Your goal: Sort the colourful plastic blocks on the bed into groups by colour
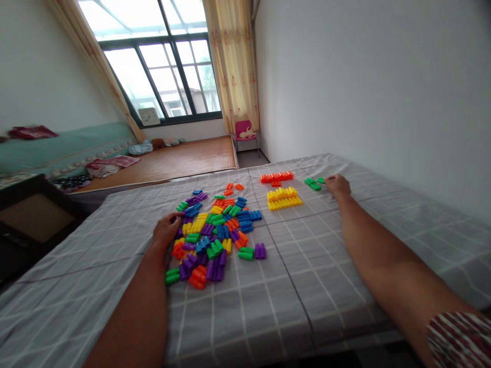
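A loose heap of plastic pieces in purple, blue, green, yellow and orange (215, 220) lies on the checked grey cloth (291, 286). At the heap's left edge is my left hand (167, 227), its fingers curled beside purple and yellow pieces; whether it grips one is unclear. Far to the right, my right hand (338, 185) pinches a small green piece (320, 180) at its fingertips. Next to that piece lie more green pieces (312, 184). Between the hands stand a row of joined orange pieces (276, 177) and a block of joined yellow pieces (284, 199).
A green piece (246, 253) and a purple piece (260, 251) lie near the heap's right front. Beyond the cloth are a low wooden platform (184, 158), a pink chair (244, 130) and a window. A white wall (364, 87) borders the right side.
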`<state>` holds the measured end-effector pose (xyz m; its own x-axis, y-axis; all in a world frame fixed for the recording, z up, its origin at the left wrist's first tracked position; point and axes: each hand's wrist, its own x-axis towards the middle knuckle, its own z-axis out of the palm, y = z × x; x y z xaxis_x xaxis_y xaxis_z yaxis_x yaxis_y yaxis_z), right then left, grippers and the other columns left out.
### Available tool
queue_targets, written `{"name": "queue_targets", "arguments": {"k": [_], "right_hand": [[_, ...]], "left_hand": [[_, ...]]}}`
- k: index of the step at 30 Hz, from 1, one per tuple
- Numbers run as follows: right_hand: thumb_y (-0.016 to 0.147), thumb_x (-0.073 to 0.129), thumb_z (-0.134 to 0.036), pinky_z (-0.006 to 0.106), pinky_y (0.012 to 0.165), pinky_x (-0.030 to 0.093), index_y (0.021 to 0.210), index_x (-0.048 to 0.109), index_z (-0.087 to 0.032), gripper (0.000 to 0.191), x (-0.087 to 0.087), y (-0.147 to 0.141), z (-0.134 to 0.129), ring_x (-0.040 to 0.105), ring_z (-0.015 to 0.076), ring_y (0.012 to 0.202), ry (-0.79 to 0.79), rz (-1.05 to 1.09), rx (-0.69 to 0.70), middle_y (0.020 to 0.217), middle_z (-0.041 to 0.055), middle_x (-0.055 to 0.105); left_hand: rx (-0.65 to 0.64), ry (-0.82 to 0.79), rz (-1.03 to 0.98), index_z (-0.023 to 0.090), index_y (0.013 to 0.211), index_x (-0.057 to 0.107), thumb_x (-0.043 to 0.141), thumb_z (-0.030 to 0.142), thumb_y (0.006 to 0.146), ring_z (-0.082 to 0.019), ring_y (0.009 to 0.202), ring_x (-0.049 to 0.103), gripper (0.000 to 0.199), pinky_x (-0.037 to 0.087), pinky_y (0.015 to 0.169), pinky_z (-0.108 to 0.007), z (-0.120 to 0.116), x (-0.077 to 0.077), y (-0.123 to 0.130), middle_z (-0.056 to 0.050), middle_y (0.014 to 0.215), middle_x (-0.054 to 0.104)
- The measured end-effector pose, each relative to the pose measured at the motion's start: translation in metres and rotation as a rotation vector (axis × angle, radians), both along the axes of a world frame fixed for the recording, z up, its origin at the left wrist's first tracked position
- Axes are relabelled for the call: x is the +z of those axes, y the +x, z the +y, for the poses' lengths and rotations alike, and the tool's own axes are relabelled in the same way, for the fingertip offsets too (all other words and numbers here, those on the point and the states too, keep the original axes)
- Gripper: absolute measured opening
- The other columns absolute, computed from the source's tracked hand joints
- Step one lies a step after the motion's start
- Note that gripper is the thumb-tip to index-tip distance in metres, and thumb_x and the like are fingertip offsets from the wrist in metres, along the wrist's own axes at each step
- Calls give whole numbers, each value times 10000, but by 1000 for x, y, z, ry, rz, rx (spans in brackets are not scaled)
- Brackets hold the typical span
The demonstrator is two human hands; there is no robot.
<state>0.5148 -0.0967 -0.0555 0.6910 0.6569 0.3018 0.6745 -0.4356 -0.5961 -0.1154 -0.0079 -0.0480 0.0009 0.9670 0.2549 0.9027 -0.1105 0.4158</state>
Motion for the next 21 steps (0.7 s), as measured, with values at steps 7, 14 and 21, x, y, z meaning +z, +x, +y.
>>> {"name": "queue_targets", "arguments": {"k": [7, 14, 21], "right_hand": [[773, 600, -477, 345, 706, 489, 897, 709, -176, 343, -12, 15, -1, 665, 280, 874, -155, -89, -101, 947, 147, 716], [842, 543, -343, 314, 760, 472, 1021, 711, -176, 296, -20, 19, -4, 662, 241, 912, -86, -160, -33, 1007, 120, 725], [789, 618, -406, 289, 705, 470, 1027, 708, -176, 343, -19, 21, -2, 665, 221, 861, -116, -100, 38, 984, 96, 732]], "left_hand": [[-8, -19, -11, 249, 1101, 721, 512, 361, 809, -204, 901, 664, 376, 499, 739, -247, 1, 0, -2, -29, 1039, 731], [-18, -30, -5, 234, 1113, 714, 507, 356, 812, -206, 907, 663, 385, 494, 744, -254, 1, 2, 0, -44, 1046, 728], [-26, -8, -9, 245, 1073, 724, 512, 350, 798, -211, 932, 664, 363, 496, 742, -254, -2, 4, 0, -39, 1013, 735]]}}
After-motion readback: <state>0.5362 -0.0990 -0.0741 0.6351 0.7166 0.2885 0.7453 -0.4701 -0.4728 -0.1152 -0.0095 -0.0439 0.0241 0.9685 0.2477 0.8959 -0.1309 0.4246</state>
